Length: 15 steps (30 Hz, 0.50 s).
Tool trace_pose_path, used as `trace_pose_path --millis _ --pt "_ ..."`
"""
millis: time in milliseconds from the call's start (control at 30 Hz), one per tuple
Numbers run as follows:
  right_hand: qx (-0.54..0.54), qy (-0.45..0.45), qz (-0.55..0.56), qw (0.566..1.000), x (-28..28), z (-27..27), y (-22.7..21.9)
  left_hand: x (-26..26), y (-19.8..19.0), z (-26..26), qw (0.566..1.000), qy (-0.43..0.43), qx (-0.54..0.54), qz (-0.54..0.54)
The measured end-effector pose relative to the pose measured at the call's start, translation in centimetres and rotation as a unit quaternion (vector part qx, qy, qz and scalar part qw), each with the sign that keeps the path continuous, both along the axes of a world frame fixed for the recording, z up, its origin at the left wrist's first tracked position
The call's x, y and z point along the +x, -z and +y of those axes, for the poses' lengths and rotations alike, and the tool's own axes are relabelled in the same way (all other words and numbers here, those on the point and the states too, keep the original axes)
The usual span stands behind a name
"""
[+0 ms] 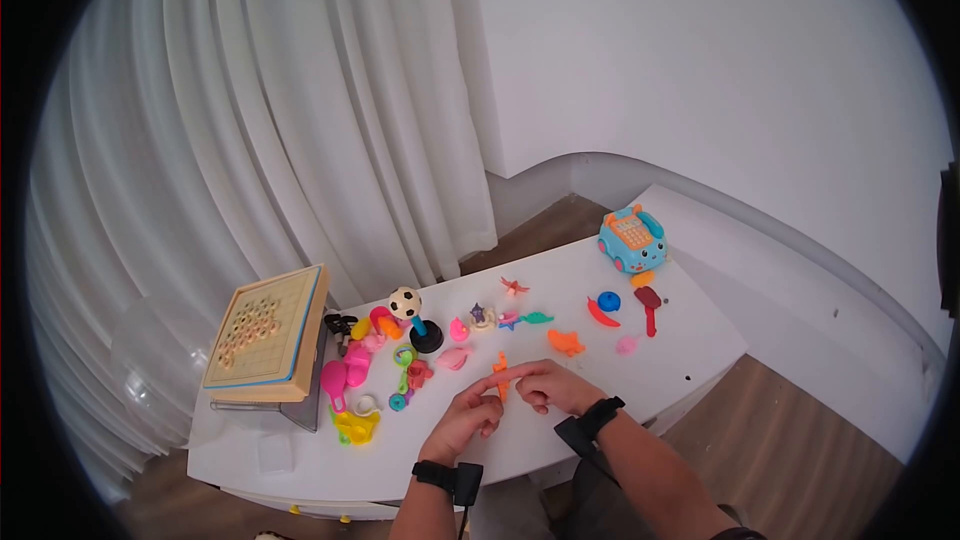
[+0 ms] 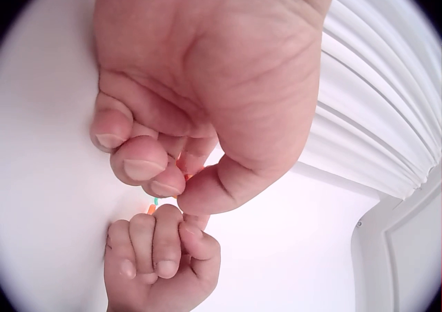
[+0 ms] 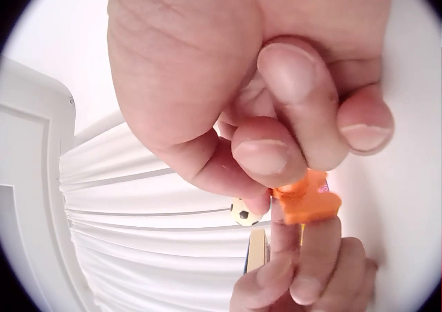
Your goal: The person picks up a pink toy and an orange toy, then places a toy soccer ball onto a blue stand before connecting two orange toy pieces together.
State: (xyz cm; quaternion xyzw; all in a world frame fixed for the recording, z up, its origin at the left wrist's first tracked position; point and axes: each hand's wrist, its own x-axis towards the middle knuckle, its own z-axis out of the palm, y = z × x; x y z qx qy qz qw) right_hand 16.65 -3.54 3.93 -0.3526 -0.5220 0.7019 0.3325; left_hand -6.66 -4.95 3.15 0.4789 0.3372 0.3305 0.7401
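My left hand (image 1: 466,418) and right hand (image 1: 556,389) meet over the near middle of the white table. Between their fingertips is a small orange plastic toy (image 1: 502,387), partly hidden by the fingers. The right wrist view shows it as a blocky orange piece (image 3: 312,205) at the fingertips of both hands. Each hand pinches at it with thumb and index finger, the other fingers curled in. From the left wrist, my thumb and fingers cover nearly all of the toy.
A soccer-ball toy on a black base (image 1: 426,337) and colourful toys stand left of the hands. Farther left, a wooden game board (image 1: 266,332) rests on a wire stand. An orange dinosaur (image 1: 566,342), a red toy (image 1: 603,313) and a blue toy telephone (image 1: 632,240) lie to the right.
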Motion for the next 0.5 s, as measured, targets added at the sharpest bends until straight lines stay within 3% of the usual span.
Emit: trace_pose_path --millis 133,333,400,500 --pt "-0.003 0.035 0.000 0.999 -0.2 -0.6 -0.8 0.0 0.1 -0.1 1.000 -0.017 -0.011 0.008" --pt "-0.023 0.020 -0.067 0.997 -0.4 0.1 0.2 0.3 -0.7 -0.7 0.999 -0.030 0.013 -0.025" --pt "0.004 -0.027 -0.020 0.999 0.2 0.3 0.3 0.1 0.1 -0.1 1.000 -0.001 0.007 -0.013" --pt "0.007 0.018 0.008 1.000 0.0 -0.3 -0.2 0.0 0.4 0.2 1.000 0.003 0.000 0.025"
